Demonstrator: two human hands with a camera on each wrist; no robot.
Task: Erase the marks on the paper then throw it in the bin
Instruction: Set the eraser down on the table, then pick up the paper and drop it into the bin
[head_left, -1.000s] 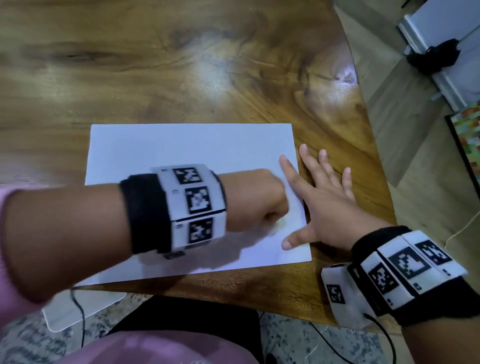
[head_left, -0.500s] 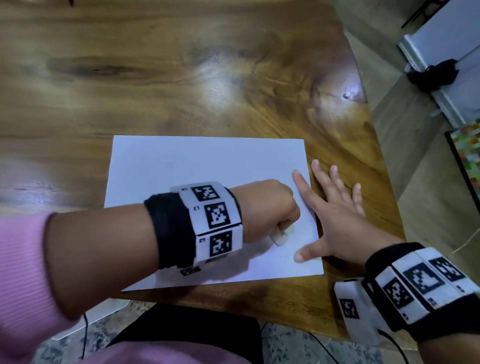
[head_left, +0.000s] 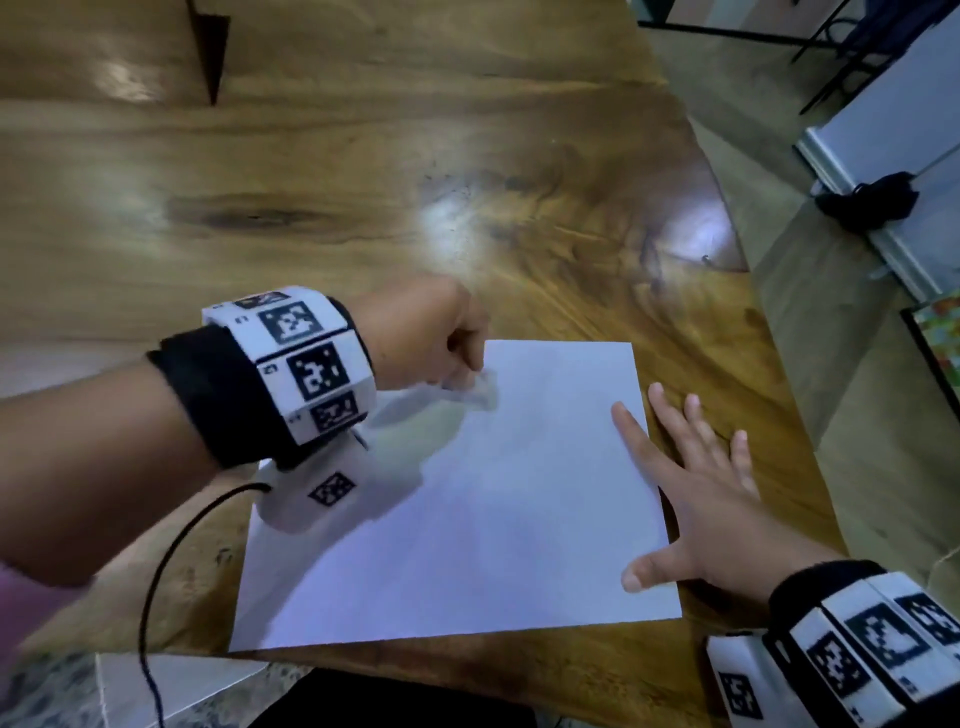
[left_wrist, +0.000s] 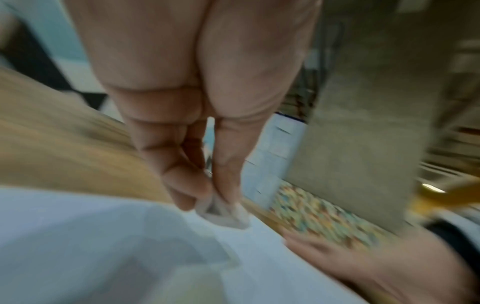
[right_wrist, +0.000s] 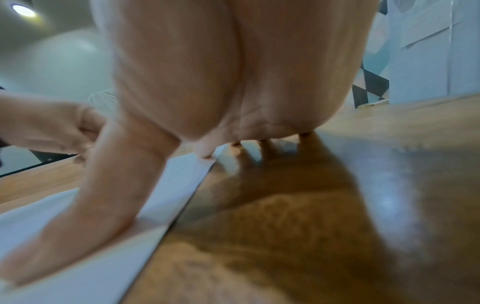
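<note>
Left hand (head_left: 431, 338) is pinching our little eraser (left_wrist: 223, 214) against the paper's (head_left: 467, 519) far left corner, while the right hand (head_left: 696, 493), fingers spread flat, pins the right edge to the table (head_left: 363, 171). Our worry: scrubbing that unpinned corner hard could crumple or tear the sheet. No bin in view, and any marks are too faint to make out.

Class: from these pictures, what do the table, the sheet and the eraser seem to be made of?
Table: glossy varnished wood, by its grain, knots and glare.
Sheet: thin matte white paper lying flat.
Eraser: pale, probably rubber or vinyl; too blurred to be sure.
</note>
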